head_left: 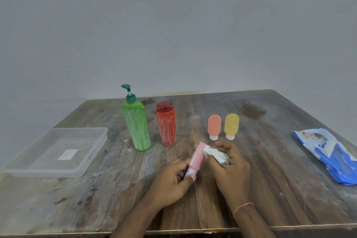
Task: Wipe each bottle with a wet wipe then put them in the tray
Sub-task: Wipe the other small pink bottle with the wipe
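Observation:
My left hand (171, 181) grips the cap end of a small pink bottle (197, 157), which tilts up and away from me. My right hand (229, 168) holds a crumpled, dirty wet wipe (214, 153) pressed against the bottle's upper end. Behind them stand a green pump bottle (137, 127) and a red bottle (166, 124), both streaked white, then a small orange bottle (214, 126) and a small yellow bottle (231, 125) resting cap down. A clear plastic tray (34, 170) lies at the left with no bottle in it.
A blue and white wet-wipe pack (328, 154) lies at the right edge of the worn wooden table (96, 199). A plain grey wall rises behind the table. The table's front edge runs just below my forearms.

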Tool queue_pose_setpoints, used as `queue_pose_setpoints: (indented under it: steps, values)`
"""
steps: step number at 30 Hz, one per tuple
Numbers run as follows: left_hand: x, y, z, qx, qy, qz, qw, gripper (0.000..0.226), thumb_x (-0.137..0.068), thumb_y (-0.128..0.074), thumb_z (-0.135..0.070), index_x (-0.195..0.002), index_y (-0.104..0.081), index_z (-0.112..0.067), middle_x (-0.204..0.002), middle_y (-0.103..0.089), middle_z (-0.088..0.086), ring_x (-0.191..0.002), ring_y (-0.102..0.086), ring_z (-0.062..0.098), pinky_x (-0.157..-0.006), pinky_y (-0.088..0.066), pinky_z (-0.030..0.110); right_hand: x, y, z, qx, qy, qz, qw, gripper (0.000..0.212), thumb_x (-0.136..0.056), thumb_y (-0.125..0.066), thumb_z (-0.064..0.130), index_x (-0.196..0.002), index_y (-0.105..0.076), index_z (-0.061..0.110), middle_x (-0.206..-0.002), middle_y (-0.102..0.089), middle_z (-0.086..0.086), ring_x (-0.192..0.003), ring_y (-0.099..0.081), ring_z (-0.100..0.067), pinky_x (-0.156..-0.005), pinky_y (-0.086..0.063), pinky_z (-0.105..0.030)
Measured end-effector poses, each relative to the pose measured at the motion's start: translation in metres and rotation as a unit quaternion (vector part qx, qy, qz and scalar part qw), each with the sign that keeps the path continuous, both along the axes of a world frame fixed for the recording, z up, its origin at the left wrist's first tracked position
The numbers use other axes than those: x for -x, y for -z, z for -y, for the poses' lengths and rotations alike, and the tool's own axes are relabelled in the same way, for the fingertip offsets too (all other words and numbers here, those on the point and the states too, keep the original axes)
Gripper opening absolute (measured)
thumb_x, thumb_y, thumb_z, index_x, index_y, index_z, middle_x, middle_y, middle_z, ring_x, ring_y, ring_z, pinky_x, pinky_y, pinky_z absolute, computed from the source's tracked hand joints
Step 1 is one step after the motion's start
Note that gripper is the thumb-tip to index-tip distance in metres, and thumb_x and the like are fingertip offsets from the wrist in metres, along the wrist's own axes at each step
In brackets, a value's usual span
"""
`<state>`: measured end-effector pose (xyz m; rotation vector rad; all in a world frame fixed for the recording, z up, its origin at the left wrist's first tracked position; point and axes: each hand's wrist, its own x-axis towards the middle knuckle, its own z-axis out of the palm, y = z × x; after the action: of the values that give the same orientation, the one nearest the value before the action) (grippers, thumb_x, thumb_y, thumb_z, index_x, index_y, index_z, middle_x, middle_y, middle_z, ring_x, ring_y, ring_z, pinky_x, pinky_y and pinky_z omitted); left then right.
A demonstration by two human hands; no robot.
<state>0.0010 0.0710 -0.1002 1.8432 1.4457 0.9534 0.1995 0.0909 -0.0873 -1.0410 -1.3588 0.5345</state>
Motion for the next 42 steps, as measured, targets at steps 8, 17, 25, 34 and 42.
queue_pose_setpoints:
  steps: [8,17,25,34,42]
  values:
    - [0.0,-0.001,0.001,-0.001,-0.009,0.005,1.0,0.038,-0.089,-0.063,-0.05,-0.127,-0.066,-0.053,-0.099,-0.063,-0.002,-0.084,-0.062,0.014,-0.079,-0.057,0.039,0.0,0.004,-0.001,-0.003,0.002,0.033,0.999,0.034,-0.084,-0.091,0.017,-0.102,-0.071,0.038,-0.096,-0.076,0.024,-0.089,-0.073,-0.003,-0.069,-0.06,-0.024]
    - [-0.001,-0.001,0.002,-0.014,-0.016,0.004,1.0,0.036,-0.089,-0.063,-0.051,-0.123,-0.065,-0.058,-0.098,-0.063,0.0,-0.083,-0.061,0.015,-0.076,-0.054,0.035,0.0,0.006,-0.001,-0.003,-0.012,0.045,0.999,0.034,-0.084,-0.091,0.02,-0.106,-0.072,0.038,-0.1,-0.075,0.026,-0.093,-0.073,-0.002,-0.071,-0.062,-0.02]
    - [-0.001,0.001,0.003,-0.007,-0.029,-0.013,0.999,0.048,-0.084,-0.064,-0.056,-0.128,-0.071,-0.037,-0.096,-0.061,-0.005,-0.082,-0.06,0.012,-0.074,-0.055,0.038,0.001,0.0,-0.001,-0.03,0.018,0.039,0.999,0.047,-0.086,-0.09,0.019,-0.107,-0.064,0.052,-0.105,-0.072,0.034,-0.099,-0.071,0.003,-0.075,-0.058,-0.016]
    - [0.0,0.001,0.003,-0.04,-0.058,-0.023,0.997,0.013,-0.087,-0.073,-0.045,-0.089,-0.073,-0.032,-0.087,-0.06,-0.004,-0.07,-0.053,0.003,-0.067,-0.051,0.034,0.003,0.013,-0.004,-0.099,-0.019,0.159,0.982,0.051,-0.088,-0.083,0.005,-0.122,-0.068,0.04,-0.117,-0.066,0.035,-0.108,-0.066,0.006,-0.09,-0.051,-0.009]
    - [0.0,0.0,0.003,-0.06,-0.064,0.008,0.996,0.03,-0.086,-0.064,-0.052,-0.102,-0.079,-0.032,-0.082,-0.06,-0.008,-0.073,-0.059,0.01,-0.068,-0.054,0.044,0.009,0.021,-0.003,-0.15,-0.084,0.236,0.956,0.032,-0.088,-0.08,0.021,-0.118,-0.071,0.03,-0.111,-0.071,0.018,-0.1,-0.067,-0.005,-0.081,-0.054,-0.024]
